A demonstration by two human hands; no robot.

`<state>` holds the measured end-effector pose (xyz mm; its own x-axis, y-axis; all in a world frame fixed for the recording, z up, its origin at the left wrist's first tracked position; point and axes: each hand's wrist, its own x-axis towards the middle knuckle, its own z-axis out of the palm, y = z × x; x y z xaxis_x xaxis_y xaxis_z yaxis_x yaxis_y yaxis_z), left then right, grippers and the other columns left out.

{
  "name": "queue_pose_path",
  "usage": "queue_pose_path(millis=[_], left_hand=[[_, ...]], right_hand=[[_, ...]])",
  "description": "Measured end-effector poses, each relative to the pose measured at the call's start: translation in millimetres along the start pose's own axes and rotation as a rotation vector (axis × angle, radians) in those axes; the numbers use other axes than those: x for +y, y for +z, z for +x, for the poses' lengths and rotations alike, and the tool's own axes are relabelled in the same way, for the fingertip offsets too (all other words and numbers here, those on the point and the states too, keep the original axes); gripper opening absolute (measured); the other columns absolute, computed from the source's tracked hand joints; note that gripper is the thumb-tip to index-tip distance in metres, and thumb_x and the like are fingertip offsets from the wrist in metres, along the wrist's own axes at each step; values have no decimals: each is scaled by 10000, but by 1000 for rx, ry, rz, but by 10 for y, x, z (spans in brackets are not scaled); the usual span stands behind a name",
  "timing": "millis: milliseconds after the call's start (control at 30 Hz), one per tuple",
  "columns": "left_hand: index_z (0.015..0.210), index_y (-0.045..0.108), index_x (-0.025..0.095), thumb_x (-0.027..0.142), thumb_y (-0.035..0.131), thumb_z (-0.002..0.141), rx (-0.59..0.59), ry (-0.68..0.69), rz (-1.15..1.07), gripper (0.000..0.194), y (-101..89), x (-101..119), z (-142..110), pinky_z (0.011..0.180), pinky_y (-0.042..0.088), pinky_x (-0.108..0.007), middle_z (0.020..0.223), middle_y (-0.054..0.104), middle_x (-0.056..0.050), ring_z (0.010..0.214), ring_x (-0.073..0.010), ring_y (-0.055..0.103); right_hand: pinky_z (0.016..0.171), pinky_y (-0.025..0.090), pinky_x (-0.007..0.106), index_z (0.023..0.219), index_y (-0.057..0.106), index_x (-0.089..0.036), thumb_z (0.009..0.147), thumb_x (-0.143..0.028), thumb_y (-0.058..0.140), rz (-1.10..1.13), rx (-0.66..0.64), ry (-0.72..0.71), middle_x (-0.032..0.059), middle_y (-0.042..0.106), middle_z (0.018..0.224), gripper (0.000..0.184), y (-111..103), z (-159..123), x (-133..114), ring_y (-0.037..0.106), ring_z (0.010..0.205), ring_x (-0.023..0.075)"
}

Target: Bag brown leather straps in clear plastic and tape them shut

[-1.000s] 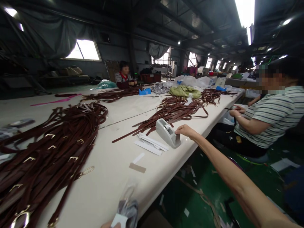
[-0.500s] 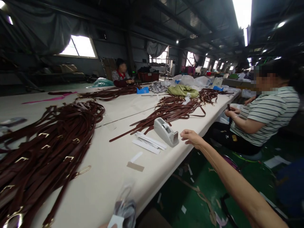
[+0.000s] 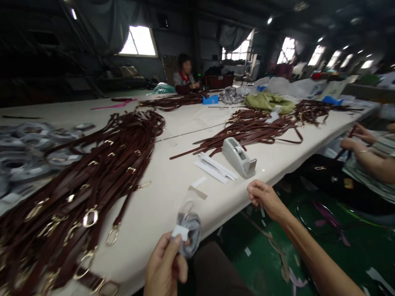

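My left hand (image 3: 165,263) is low at the table's near edge, fingers closed on a small clear bag (image 3: 189,226) with a grey coiled item and a white label. My right hand (image 3: 266,198) hovers off the table edge, just in front of a grey tape dispenser (image 3: 238,157), with its fingers pinched; I cannot make out what, if anything, they hold. White paper strips (image 3: 216,167) lie beside the dispenser. A large heap of dark brown leather straps (image 3: 92,172) with gold buckles covers the table to my left.
The long white table (image 3: 173,197) also carries more brown straps (image 3: 253,129), a green cloth (image 3: 270,102), a blue box (image 3: 210,99) and grey wrapped items (image 3: 27,148) at the far left. A person's hands (image 3: 359,139) work at the right; another person (image 3: 184,78) sits at the far side.
My right hand left the tape dispenser and drew back toward me past the table edge. My left hand rose into view with the small bag. The view swung left and down.
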<state>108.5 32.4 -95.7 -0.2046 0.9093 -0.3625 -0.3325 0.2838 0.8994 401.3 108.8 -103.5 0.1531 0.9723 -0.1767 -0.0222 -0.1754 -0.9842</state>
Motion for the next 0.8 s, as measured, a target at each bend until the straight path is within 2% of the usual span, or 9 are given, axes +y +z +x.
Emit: queue_pose_path(millis=[167, 300, 467, 800], left_hand=[[890, 569, 164, 497, 685, 805, -97, 1, 43, 363, 166, -10, -81, 381, 223, -149, 718, 644, 19, 332, -15, 400], [928, 564, 171, 499, 645, 841, -104, 47, 84, 349, 147, -23, -151, 382, 238, -154, 663, 630, 26, 328, -40, 439], [964, 552, 178, 523, 625, 847, -94, 79, 115, 371, 76, 16, -218, 380, 258, -151, 543, 596, 40, 322, -71, 461], [974, 566, 181, 516, 611, 855, -83, 103, 135, 359, -38, -19, -255, 394, 303, -169, 603, 648, 12, 336, -82, 489]], right_hand=[[516, 380, 229, 789, 597, -183, 819, -422, 713, 155, -453, 3, -37, 576, 582, 266, 665, -539, -120, 487, 511, 95], [511, 382, 216, 801, 600, -173, 830, -471, 716, 189, -609, 8, -32, 589, 611, 321, 1067, -695, -164, 484, 516, 86], [502, 358, 206, 777, 588, -170, 835, -496, 715, 147, -644, -16, -37, 574, 594, 355, 1270, -722, -86, 478, 519, 83], [463, 280, 210, 671, 545, -177, 755, -603, 738, 37, -526, 39, -62, 515, 501, 475, 1458, -766, -40, 397, 452, 66]])
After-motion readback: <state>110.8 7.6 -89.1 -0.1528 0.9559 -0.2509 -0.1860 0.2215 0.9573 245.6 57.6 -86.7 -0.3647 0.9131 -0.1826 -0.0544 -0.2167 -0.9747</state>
